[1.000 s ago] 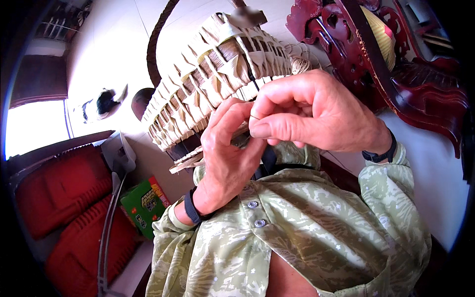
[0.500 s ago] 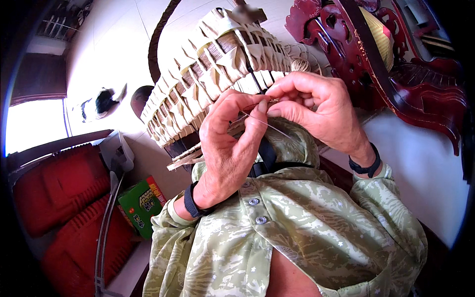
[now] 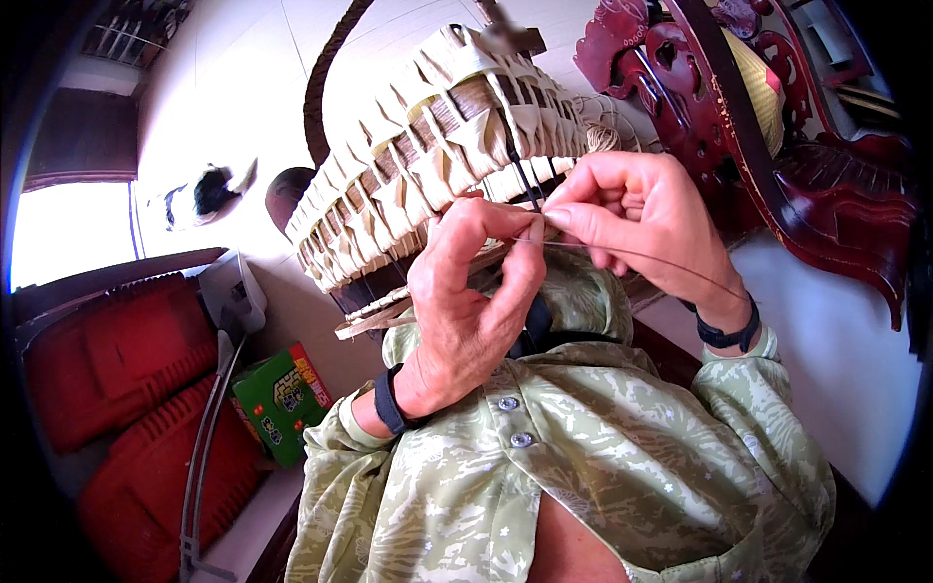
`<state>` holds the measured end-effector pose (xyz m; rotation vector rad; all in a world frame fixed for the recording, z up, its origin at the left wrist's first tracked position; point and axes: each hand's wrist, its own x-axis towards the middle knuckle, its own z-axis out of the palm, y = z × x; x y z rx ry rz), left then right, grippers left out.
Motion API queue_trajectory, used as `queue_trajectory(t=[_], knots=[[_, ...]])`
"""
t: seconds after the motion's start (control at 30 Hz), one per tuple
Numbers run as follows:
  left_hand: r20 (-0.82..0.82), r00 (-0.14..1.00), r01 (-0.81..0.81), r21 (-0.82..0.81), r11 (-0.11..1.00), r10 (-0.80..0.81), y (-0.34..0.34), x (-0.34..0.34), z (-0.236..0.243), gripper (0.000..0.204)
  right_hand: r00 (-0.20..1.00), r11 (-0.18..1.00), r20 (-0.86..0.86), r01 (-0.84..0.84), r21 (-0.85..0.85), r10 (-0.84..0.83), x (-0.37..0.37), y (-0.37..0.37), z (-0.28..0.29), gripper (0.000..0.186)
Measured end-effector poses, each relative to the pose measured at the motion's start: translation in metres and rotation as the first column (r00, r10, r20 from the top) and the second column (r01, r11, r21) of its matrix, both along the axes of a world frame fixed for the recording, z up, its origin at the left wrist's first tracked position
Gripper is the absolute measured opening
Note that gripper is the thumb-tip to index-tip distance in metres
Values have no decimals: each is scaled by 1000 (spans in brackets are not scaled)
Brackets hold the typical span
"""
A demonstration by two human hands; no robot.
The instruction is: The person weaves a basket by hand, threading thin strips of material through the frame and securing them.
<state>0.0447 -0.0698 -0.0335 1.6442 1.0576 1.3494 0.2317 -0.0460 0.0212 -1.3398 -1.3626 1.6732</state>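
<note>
A pale woven basket-like piece with dark cords lies tilted in front of me, above my chest. Just below its lower edge my left hand pinches a thin strand between thumb and forefinger. My right hand is closed at the same spot, thumb and forefinger on that strand, its fingertips almost meeting my left hand's. A length of the strand trails rightward past my right wrist. What the fingertips do exactly is too small to tell.
Carved dark red wooden furniture holds a yellow cushion at upper right. Red padded cushions, a green box and a bent metal frame are at lower left. A black-and-white animal or object lies on the floor.
Both hands have drawn into pinches with fingertips together, my right hand's fingers shifting from over my left's to beside them. The thin strand now stretches farther right. The view has shifted slightly.
</note>
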Motion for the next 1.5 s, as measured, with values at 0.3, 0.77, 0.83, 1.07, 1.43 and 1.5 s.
queue_trajectory(t=[0.3, 0.77, 0.83, 1.07, 1.43, 1.5], knots=[[-149, 987, -65, -1, 998, 64, -2, -4, 2, 20, 941, 814, 302, -54, 578, -152, -18, -14, -16, 8], [-229, 968, -82, 92, 992, 101, 1, -9, 6, 20, 823, 189, 422, -378, 906, -381, -26, -20, -42, 17], [-220, 971, -70, 121, 990, 96, 3, -9, 3, 21, 845, 191, 452, -413, 891, -284, -21, -12, -38, 18], [-293, 938, -91, 304, 948, 184, 0, -9, -3, 26, 975, 917, 153, -205, 342, 161, -10, 10, -16, 16], [-401, 883, -93, 362, 927, 245, -3, -16, 3, 29, 867, 858, 386, -434, 277, 314, -16, 32, 9, 17], [-418, 865, -86, 420, 903, 277, 0, -20, 5, 29, 862, 851, 383, -449, 272, 332, -16, 37, 10, 15]])
